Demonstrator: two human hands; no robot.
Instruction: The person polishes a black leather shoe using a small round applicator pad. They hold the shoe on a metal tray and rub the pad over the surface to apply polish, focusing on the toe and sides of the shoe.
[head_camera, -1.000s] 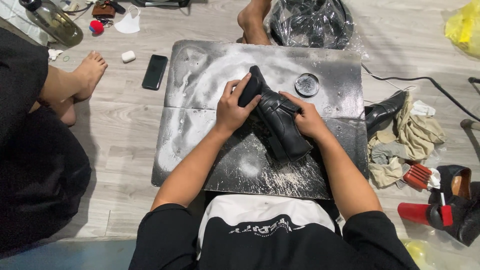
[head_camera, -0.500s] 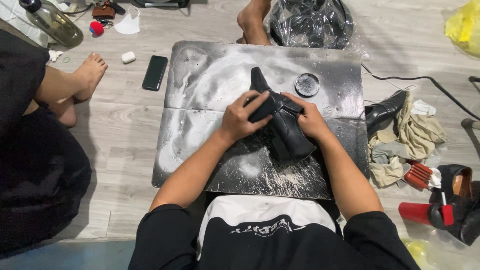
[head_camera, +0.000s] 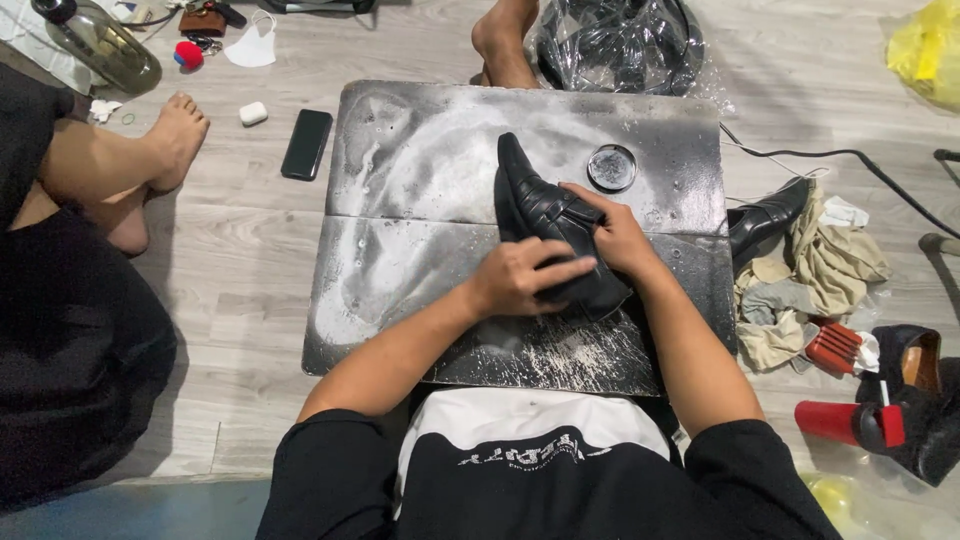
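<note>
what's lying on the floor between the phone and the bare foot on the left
In the head view, a small white case lies on the floor between the black phone and the bare foot, nearer the phone.

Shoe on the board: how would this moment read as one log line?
left hand: on black shoe | right hand: holding shoe | shoe: on grey board

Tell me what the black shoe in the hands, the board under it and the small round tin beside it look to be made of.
Black shoe: looks like smooth leather or a look-alike, with a soft sheen and creases. Board: dark, rigid, flat sheets, maybe metal or stone; white smears cover the surface, so I can't tell which. Round tin: probably metal, its shallow rim glinting. Left hand and right hand both rest on the shoe.
</note>
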